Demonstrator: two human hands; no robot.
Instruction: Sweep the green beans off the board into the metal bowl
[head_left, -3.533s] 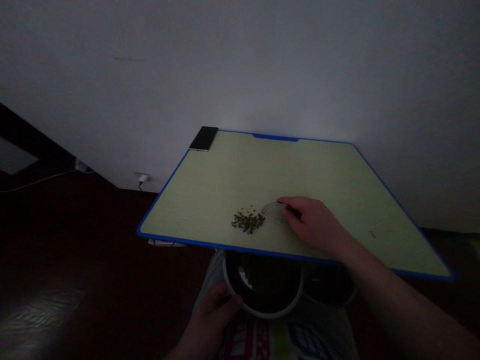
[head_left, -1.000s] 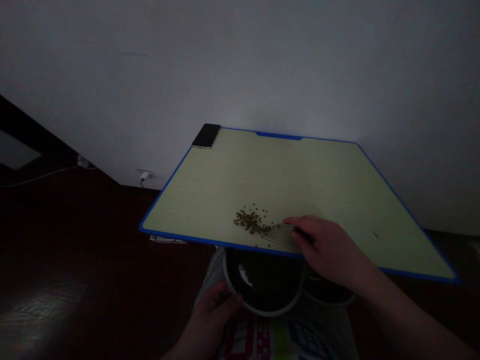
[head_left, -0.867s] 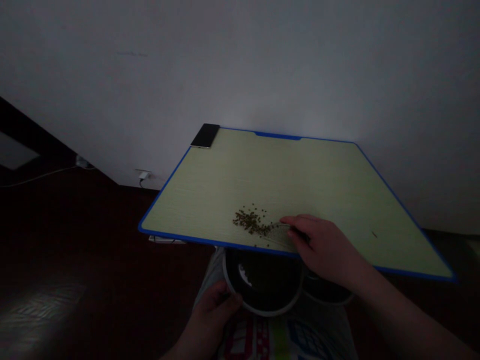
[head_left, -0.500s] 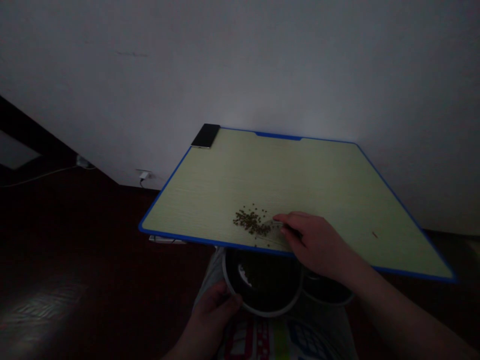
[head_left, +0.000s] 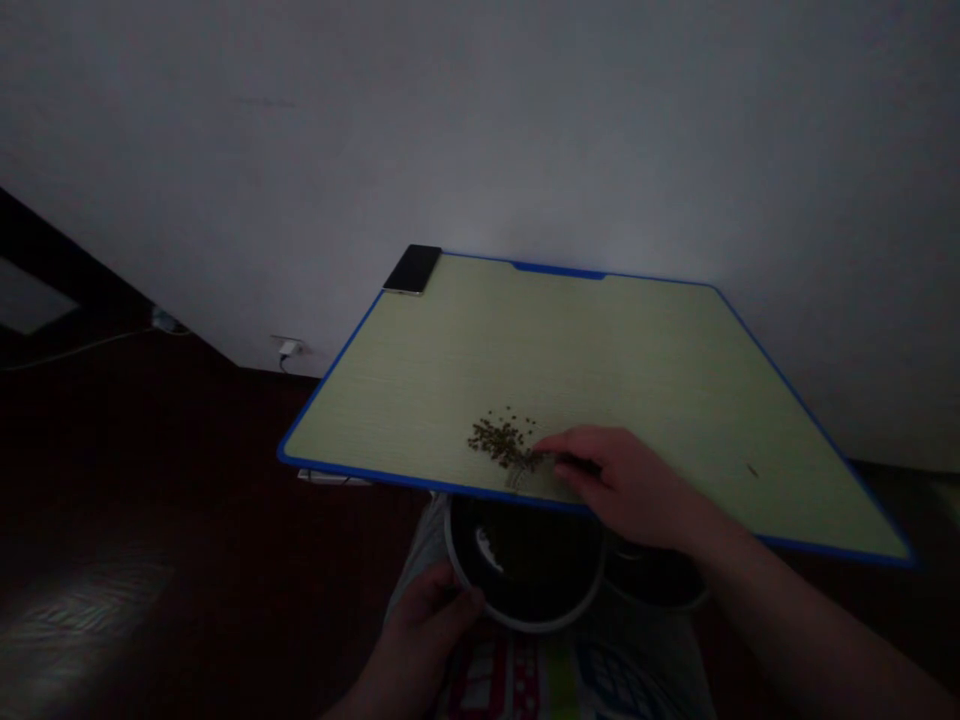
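A small heap of greenish-brown grains (head_left: 496,440), perhaps beans or dried peppercorns, lies near the front edge of a pale table top with a blue rim (head_left: 450,340). At the heap's right side is my right hand (head_left: 626,480). Its index finger is stretched out to the grains, with the thumb apart below; its other fingers are hidden. My left hand (head_left: 429,625) grips the left rim of a dark bowl with a light rim (head_left: 532,575), thumb on the near side. That bowl is on my lap under the table's front edge; its contents are too dark to make out.
A second dark bowl (head_left: 656,578) sits to the right, partly under my right forearm. A phone (head_left: 414,270) lies on the table's far left corner. A small brown sliver (head_left: 752,471) is at the right. The table's far edge is by the wall (head_left: 570,130).
My right hand has shifted slightly left, its fingertip now at the heap's right edge. Some grains there have moved left or are blurred by motion. My left hand and the bowl stay put.
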